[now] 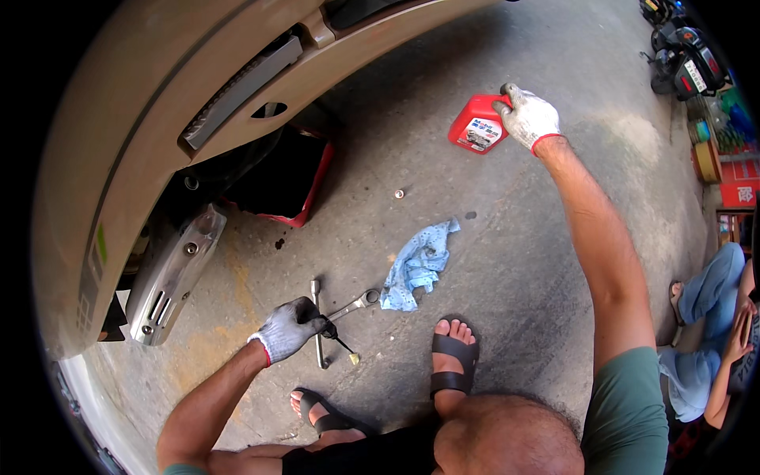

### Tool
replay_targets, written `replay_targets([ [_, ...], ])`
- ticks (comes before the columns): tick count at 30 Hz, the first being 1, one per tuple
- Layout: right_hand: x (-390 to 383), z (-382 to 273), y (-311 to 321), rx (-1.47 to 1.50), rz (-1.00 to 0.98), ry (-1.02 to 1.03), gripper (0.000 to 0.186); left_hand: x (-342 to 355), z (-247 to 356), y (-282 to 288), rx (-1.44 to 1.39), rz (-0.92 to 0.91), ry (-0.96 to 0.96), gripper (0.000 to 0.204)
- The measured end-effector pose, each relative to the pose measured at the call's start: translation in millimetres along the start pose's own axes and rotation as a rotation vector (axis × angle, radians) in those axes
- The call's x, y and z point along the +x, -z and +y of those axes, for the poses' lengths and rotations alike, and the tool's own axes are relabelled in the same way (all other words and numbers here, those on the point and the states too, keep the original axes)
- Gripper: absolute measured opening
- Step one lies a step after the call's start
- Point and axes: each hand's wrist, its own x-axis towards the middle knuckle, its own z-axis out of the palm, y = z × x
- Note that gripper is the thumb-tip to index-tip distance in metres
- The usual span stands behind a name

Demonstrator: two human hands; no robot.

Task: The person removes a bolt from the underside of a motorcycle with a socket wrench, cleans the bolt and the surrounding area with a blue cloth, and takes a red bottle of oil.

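Observation:
My right hand [532, 119], in a white work glove with a red cuff, is closed on the top of a red engine oil bottle [480, 127]. I cannot tell whether the bottle touches the floor. My left hand [289, 329], in a dirty white glove, is closed around the black knob of a thin dark dipstick [343, 344], with a pale yellowish piece at its lower end. Beside that hand, a ring wrench [356, 304] and a long socket wrench [317, 317] lie on the floor, partly hidden by it. A crumpled blue cloth [416, 267] lies between my hands.
A beige vehicle body [119, 158] with a silver metal cover [178, 277] fills the left. Under it sits a red-rimmed container [305, 210] with dark contents. A small round metal part [399, 193] lies on the concrete. A person [704, 332] sits at right, below a parked motorcycle [697, 67].

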Motion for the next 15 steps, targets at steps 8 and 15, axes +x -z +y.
replay_targets([
  [8,2.3,3.3,-16.2,0.114,0.073,-0.102,0.059,2.1,-12.6,-1.5,-0.044,0.049,-0.012,0.040],
  [15,-84.9,-16.2,-51.2,0.598,0.266,-0.279,0.045,0.4,-26.1,3.4,-0.036,0.141,-0.037,0.033],
])
